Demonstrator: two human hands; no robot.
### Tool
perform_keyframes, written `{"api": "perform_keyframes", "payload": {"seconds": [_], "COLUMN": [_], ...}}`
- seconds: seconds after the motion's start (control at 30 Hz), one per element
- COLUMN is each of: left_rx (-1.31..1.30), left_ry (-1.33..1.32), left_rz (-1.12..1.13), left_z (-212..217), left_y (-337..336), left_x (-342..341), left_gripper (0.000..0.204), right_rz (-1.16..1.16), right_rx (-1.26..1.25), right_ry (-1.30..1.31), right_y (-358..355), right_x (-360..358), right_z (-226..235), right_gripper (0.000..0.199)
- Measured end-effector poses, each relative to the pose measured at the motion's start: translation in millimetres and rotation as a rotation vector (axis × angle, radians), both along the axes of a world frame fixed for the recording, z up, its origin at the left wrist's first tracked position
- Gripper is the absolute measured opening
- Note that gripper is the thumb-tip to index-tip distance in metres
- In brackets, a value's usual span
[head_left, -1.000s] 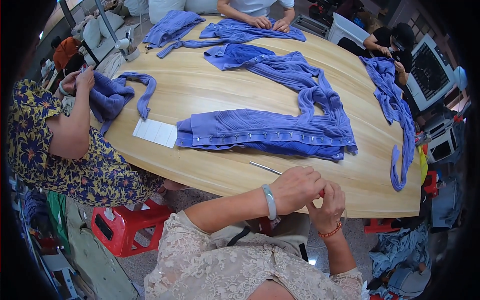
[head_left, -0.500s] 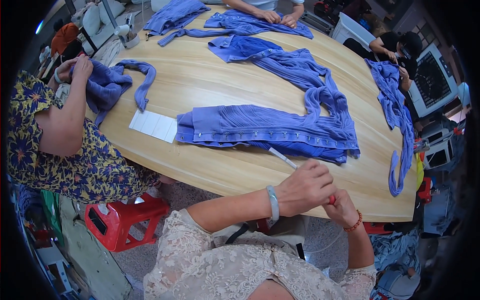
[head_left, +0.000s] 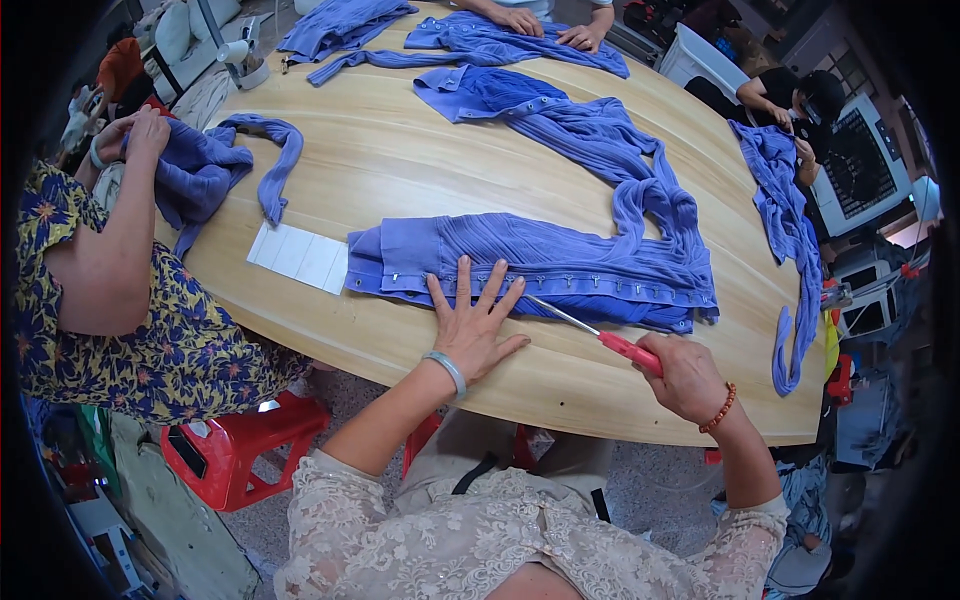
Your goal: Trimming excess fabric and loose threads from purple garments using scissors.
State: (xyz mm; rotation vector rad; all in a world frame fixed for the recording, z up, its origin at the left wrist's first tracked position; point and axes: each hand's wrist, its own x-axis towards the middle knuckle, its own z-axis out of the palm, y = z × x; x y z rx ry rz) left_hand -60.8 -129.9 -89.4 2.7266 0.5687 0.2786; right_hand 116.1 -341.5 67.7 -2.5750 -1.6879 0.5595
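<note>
A blue-purple ribbed garment (head_left: pixel 560 245) lies folded on the table, a row of small metal fasteners along its near edge. My left hand (head_left: pixel 474 322) rests flat on that edge with the fingers spread, a pale bangle at the wrist. In my right hand (head_left: pixel 683 375) is a red-handled tool (head_left: pixel 628 350) with a long thin metal shaft, gripped by its handle. The shaft points left and its tip meets the garment's near edge beside my left fingers. Its exact kind I cannot tell. A white card strip (head_left: pixel 298 257) marked into sections lies against the garment's left end.
Several more blue garments lie on the wooden table (head_left: pixel 350 150). At left a person in a flowered dress (head_left: pixel 130 340) holds up one garment (head_left: pixel 195 170). Other people handle garments at the far side and right. A red stool (head_left: pixel 240 450) stands at lower left.
My hands were together at the table's near edge. My left hand has moved left and spread onto the garment; my right hand now holds the tool with its shaft toward the garment.
</note>
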Motion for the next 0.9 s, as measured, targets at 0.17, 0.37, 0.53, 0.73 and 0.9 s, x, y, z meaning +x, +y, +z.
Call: {"api": "perform_keyframes", "payload": {"seconds": [0.17,0.37,0.53,0.73,0.9], "left_rx": [0.005,0.007,0.016,0.073,0.072], "left_ry": [0.005,-0.006,0.042,0.027,0.047], "left_rz": [-0.002,-0.034,-0.015,-0.025,0.025], "left_z": [3.6,-5.2,6.9,0.5,20.8], "left_y": [1.7,5.5,9.8,19.8,23.8], "left_x": [-2.9,-1.6,-12.5,-18.0,-27.9], "left_gripper": [0.077,0.079,0.08,0.079,0.073], "right_rz": [0.147,0.274,0.091,0.063,0.041], "right_rx": [-0.033,0.044,-0.102,-0.008,0.092], "right_ry": [-0.02,-0.044,-0.076,0.087,0.178], "right_y": [59.2,104.6,50.0,29.4,13.7], "right_x": [-20.6,-32.0,-3.7,-17.6,-13.5], "right_z": [3.9,-11.0,9.5,8.2,-3.0], "right_gripper": [0.018,0.025,0.025,0.026,0.025]}}
